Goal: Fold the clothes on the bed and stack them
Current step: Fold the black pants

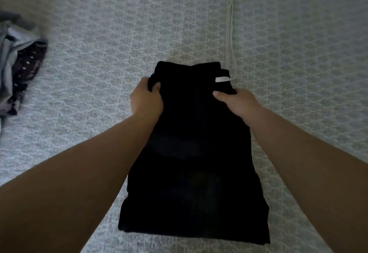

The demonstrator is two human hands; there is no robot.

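Note:
A black garment (pixel 191 153) lies lengthwise on the bed (pixel 99 73), folded into a long narrow strip with a small white label near its far right corner. My left hand (pixel 146 98) grips its far left edge, thumb on top and fingers tucked under the cloth. My right hand (pixel 234 101) grips the far right edge just below the label, thumb on top. The far end of the garment is bunched up between the two hands. The fingers of both hands are hidden under the cloth.
A loose heap of clothes (pixel 16 59), grey and light blue pieces over a dark patterned one, lies at the left edge of the bed. A pale cord (pixel 231 33) runs along the patterned bedspread beyond the garment.

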